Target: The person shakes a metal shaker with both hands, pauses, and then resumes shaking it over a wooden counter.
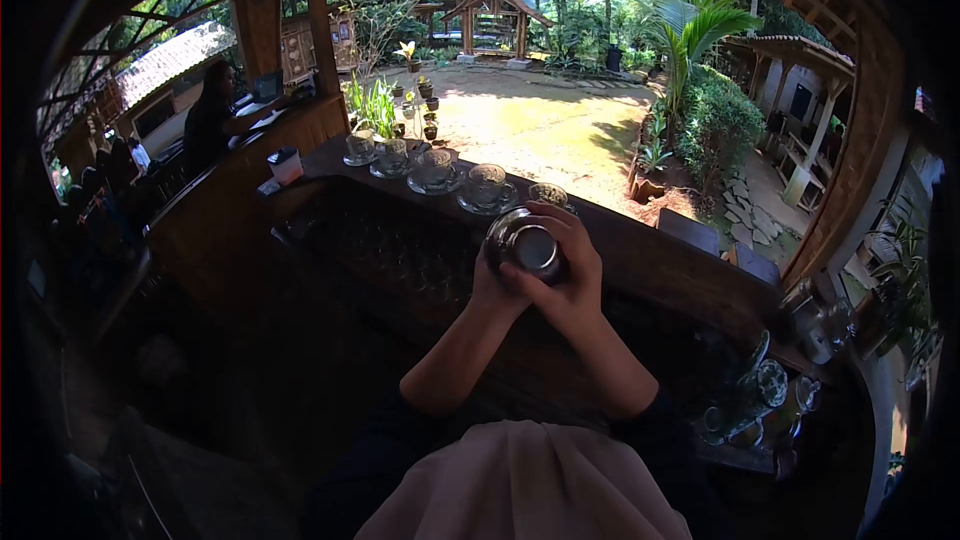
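Observation:
Both my hands are wrapped round a round, dark, shiny container with a silvery top point(537, 248), held above the counter. Its exact kind I cannot make out. My left hand point(492, 283) supports it from the left and below, with most of its fingers hidden. My right hand point(574, 268) grips the other side, fingers over the far edge and thumb across the near side. Just beyond, a row of several clear glass cups on saucers lines the wooden ledge, including one cup point(486, 182) close to the container and another cup point(433, 169) farther left.
A small box-like container point(285, 166) stands left on the wooden counter point(640, 258). At the right are patterned glassware point(771, 383) and a shiny metal object point(822, 328). Another person point(208, 115) is at the far-left counter. Potted plants point(428, 105) stand beyond the ledge.

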Available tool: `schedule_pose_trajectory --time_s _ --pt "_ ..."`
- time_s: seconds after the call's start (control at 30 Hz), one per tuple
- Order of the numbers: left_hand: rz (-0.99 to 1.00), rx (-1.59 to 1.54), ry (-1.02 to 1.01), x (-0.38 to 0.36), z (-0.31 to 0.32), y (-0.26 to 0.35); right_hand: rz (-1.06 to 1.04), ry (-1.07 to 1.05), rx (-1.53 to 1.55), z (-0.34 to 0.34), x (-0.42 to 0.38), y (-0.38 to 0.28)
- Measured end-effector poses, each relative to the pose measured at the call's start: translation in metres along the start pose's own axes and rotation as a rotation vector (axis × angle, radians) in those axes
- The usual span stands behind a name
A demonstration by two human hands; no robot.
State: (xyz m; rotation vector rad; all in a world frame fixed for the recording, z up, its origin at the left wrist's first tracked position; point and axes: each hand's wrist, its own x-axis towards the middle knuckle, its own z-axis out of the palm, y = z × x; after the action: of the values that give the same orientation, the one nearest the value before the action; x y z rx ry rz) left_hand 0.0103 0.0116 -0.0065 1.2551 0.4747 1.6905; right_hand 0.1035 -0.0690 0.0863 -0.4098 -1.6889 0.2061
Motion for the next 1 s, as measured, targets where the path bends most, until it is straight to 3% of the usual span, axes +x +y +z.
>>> schedule_pose_trajectory --time_s 0.1,0.13,0.17,0.2,0.23,0.27,0.33,0.37,0.4,0.43,0.47,0.5,0.53,0.57,0.6,0.63,0.67,0.7,0.77,0.83,0.87,0.9,0.93,0.97,1.0 --pt "-0.679 -1.292 -0.445 -0.009 0.006 0.086 -0.531 -0.110 -0.068 -0.011 -0.007 -0.062" --pt "-0.451 -1.314 -0.528 -0.021 0.013 0.103 -0.777 -0.038 -0.005 -0.005 -0.012 -0.072" --pt "-0.081 -1.242 -0.789 -0.023 0.022 0.098 -0.978 -0.043 0.017 -0.002 -0.021 -0.076" --pt "-0.010 -1.175 -0.946 -0.018 0.020 0.101 -1.180 -0.047 0.039 0.000 -0.025 -0.078" --pt "0.060 -1.101 -1.099 -0.014 0.019 0.104 -1.181 -0.047 0.039 0.001 -0.022 -0.074" --pt "0.056 -1.104 -1.096 -0.014 0.011 0.095 -1.053 -0.094 0.045 0.000 -0.019 -0.068" --pt "-0.389 -1.376 -0.585 -0.016 -0.010 0.070 -0.718 -0.163 -0.043 0.004 -0.008 -0.041" --pt "-0.693 -1.904 -0.959 -0.019 0.013 0.089 -0.517 -0.183 -0.133 0.010 -0.003 -0.017" --pt "-0.696 -1.902 -0.967 -0.014 0.007 0.059 -0.211 -0.071 -0.107 0.018 -0.003 0.000" --pt "-0.338 -1.076 -0.570 -0.007 -0.014 0.008 0.100 0.039 -0.077 0.025 -0.004 0.008" --pt "0.011 -0.249 -0.166 0.000 -0.024 -0.018 0.093 0.037 -0.082 0.021 0.001 0.000" --pt "0.026 -0.252 -0.177 0.007 -0.023 -0.002 0.002 0.012 -0.088 0.013 0.011 -0.017" --pt "-0.389 -0.851 -0.282 0.002 -0.018 0.032 -0.074 -0.017 -0.092 0.007 0.014 -0.035" --pt "-0.824 -1.444 -0.362 -0.006 -0.010 0.071 -0.294 -0.066 -0.115 0.005 0.012 -0.053" --pt "-0.728 -1.204 -0.292 -0.014 0.006 0.113 -0.511 -0.114 -0.135 0.004 0.006 -0.070" --pt "-0.732 -1.206 -0.287 -0.015 0.010 0.121 -0.718 -0.025 -0.061 0.016 -0.001 -0.083" --pt "-0.344 -1.155 -0.613 -0.015 0.015 0.125 -0.917 0.239 -0.010 0.045 -0.011 -0.080" --pt "0.057 -1.059 -0.915 -0.014 0.016 0.126 -0.917 0.239 -0.011 0.039 -0.011 -0.078" --pt "0.011 -1.036 -0.893 -0.016 0.009 0.119 -0.961 -0.092 -0.010 0.019 -0.008 -0.072" --pt "-0.768 -1.711 -0.549 -0.018 -0.009 0.091 -0.694 -0.188 -0.134 0.020 0.008 -0.028" --pt "-0.490 -2.324 -0.882 -0.014 0.000 -0.008 -0.400 -0.173 -0.156 0.028 0.008 -0.002" --pt "-0.493 -2.325 -0.883 -0.015 -0.003 -0.003 -0.052 -0.085 -0.136 0.037 0.008 0.016" --pt "-0.679 -1.843 -0.352 -0.016 -0.008 0.009 0.324 0.070 0.052 0.043 0.002 0.030" --pt "-0.776 -1.298 0.103 -0.012 -0.009 0.022 0.316 0.069 0.050 0.039 0.005 0.024" --pt "-0.771 -1.288 0.087 -0.008 -0.008 0.040 0.191 0.025 -0.021 0.033 0.011 0.012"
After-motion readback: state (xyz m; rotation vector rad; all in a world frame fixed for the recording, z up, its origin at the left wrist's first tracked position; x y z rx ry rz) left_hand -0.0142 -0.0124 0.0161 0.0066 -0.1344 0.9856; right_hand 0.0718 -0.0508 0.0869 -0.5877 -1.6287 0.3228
